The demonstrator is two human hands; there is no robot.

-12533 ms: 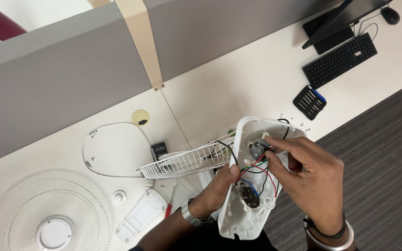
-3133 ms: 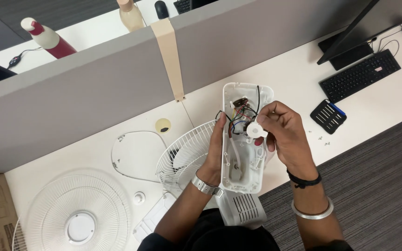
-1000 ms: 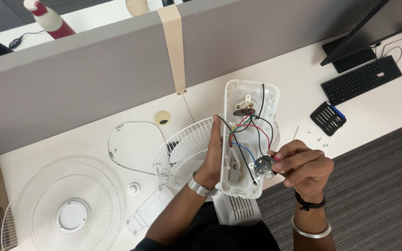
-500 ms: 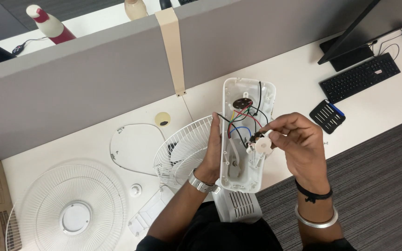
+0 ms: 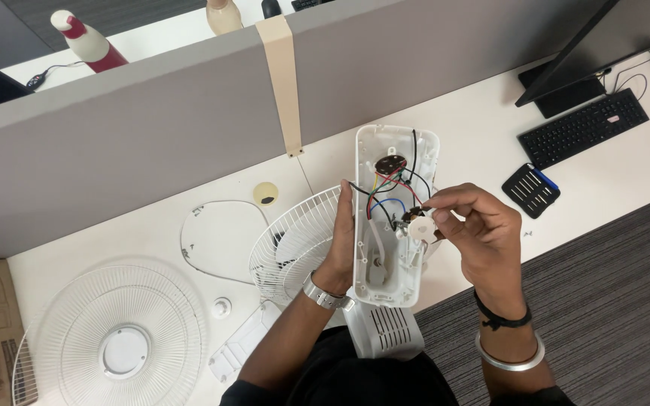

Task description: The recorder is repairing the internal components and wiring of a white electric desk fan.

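Note:
My left hand (image 5: pixel 341 240) grips the left edge of an open white fan housing (image 5: pixel 393 150), held upright over the desk edge. Inside it run red, blue, yellow and black wires (image 5: pixel 387 197) to a round dark part near the top. My right hand (image 5: pixel 483 233) pinches a small white round switch part (image 5: pixel 421 227) that hangs on those wires at the housing's right edge. A white wire fan guard (image 5: pixel 287 240) sits just behind my left hand.
A second round fan guard (image 5: pixel 114 331) lies at the lower left. A thin plastic ring (image 5: pixel 216 240), a small cap (image 5: pixel 222 307) and a tan round piece (image 5: pixel 265 194) lie on the white desk. A screwdriver bit case (image 5: pixel 530 189), keyboard (image 5: pixel 582 128) and monitor stand at right. A grey partition runs behind.
My right hand has lifted from the housing's lower right to its middle right, and the part in its fingers is now white rather than dark. My left hand keeps its grip.

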